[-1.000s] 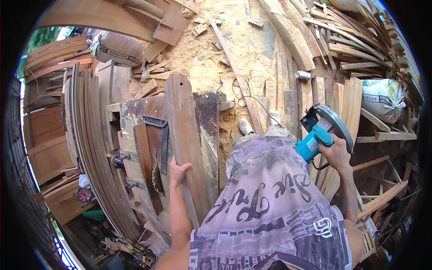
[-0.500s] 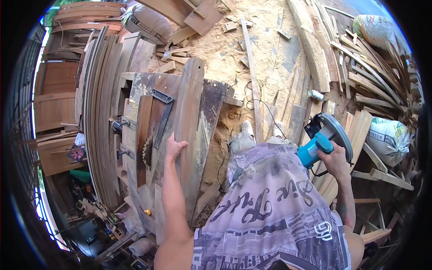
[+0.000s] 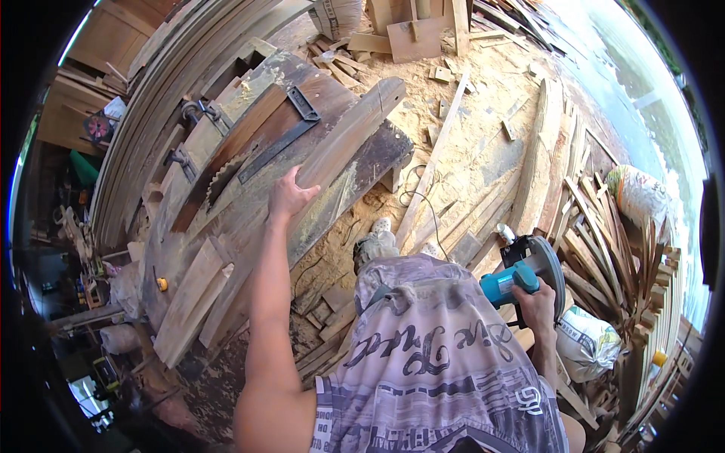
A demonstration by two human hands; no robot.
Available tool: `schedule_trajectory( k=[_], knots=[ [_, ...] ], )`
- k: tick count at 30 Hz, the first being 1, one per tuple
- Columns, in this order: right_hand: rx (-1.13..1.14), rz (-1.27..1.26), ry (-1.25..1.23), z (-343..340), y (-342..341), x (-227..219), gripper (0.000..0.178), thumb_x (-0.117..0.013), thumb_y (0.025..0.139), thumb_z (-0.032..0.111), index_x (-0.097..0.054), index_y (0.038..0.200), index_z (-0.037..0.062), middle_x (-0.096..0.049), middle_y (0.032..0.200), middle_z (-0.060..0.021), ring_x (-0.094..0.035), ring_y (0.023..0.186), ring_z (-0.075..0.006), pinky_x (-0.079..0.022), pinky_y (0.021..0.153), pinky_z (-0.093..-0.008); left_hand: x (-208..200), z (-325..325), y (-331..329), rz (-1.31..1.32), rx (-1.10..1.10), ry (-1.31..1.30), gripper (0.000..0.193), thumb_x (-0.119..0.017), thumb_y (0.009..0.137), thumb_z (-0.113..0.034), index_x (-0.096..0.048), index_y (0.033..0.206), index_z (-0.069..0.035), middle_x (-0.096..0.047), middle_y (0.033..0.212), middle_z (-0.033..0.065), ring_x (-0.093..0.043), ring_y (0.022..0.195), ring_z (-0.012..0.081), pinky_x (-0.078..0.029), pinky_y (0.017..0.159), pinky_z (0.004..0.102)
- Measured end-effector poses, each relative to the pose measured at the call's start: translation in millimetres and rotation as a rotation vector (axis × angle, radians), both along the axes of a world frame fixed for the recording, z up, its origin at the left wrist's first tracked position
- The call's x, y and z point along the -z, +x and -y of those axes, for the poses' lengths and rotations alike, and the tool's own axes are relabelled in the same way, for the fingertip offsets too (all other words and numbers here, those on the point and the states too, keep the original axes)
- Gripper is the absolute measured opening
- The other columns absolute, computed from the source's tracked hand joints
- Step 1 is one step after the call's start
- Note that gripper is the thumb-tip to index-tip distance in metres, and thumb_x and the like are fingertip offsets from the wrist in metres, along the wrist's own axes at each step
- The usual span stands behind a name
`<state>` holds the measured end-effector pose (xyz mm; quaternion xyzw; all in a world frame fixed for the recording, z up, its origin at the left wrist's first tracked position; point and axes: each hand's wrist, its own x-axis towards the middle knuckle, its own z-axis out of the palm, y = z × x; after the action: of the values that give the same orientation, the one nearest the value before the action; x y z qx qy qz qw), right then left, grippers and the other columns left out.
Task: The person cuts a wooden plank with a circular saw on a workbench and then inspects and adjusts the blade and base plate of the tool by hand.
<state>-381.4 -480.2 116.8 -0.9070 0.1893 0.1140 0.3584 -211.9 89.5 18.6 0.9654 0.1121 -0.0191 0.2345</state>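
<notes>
A cluttered outdoor woodworking yard is seen from above, its ground covered with sawdust (image 3: 461, 143) and offcuts. At the far left, a stack of long curved boards (image 3: 151, 106) is leaned along the edge of a worn wooden table (image 3: 226, 226). A small yellow object (image 3: 161, 284) is seen at the near left of the table, beside some short loose planks (image 3: 192, 302). A toothed saw blade (image 3: 219, 172) is set into a slot in the table top, and a dark metal square (image 3: 283, 140) is laid flat just beyond it.

Across the table a long, slightly curved plank (image 3: 351, 136) is laid at a slant, its far end rounded and pierced by a hole. The left hand (image 3: 289, 196) is placed on the near part of this plank, with the fingers spread and curled over its edge, so the plank is touched and steadied from above.

Farther right, a thin cable (image 3: 423, 200) is trailed over the sawdust in front of the person's shoes. The right hand (image 3: 535, 303) is closed around the handle of a blue circular saw (image 3: 529, 272), which is held low at the person's right side, well apart from the plank and the table. To the right of it, bundles of slats (image 3: 604, 241) and a white sack (image 3: 638, 192) are piled.
</notes>
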Motion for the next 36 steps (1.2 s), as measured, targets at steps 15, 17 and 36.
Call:
schedule_trajectory(
  k=[15,17,36],
  knots=[
    [-0.141,-0.083,-0.122,-0.5,32.7,-0.2,0.030,-0.069,0.079,0.012,-0.071,0.104,-0.0040,-0.073,0.082,-0.0187,-0.072,0.077,-0.0256,-0.055,0.076,-0.0382,-1.4,3.4,8.0,-0.135,-0.043,0.007,0.089,-0.082,0.068,-0.046,-0.058,0.141,-0.002,-0.067,0.125,0.0287,-0.066,0.118,0.0409,-0.052,0.102,0.0463],
    [-0.140,-0.086,-0.128,-1.9,33.9,-2.3,0.030,-0.069,0.079,0.012,-0.071,0.104,-0.0044,-0.073,0.083,-0.0194,-0.072,0.078,-0.0270,-0.055,0.076,-0.0389,1.1,1.5,7.7,-0.145,-0.052,0.014,0.090,-0.082,0.068,-0.046,-0.057,0.142,-0.002,-0.066,0.127,0.0285,-0.065,0.119,0.0406,-0.052,0.103,0.0460],
    [-0.089,-0.008,-0.135,-31.9,47.1,-0.7,0.029,-0.068,0.076,0.007,-0.072,0.102,-0.0042,-0.073,0.080,-0.0189,-0.073,0.075,-0.0248,-0.055,0.074,-0.0361,-18.1,4.7,6.7,-0.180,-0.054,-0.031,0.079,-0.083,0.069,-0.042,-0.062,0.135,-0.003,-0.069,0.122,0.0266,-0.067,0.113,0.0416,-0.054,0.098,0.0477]
  ],
)
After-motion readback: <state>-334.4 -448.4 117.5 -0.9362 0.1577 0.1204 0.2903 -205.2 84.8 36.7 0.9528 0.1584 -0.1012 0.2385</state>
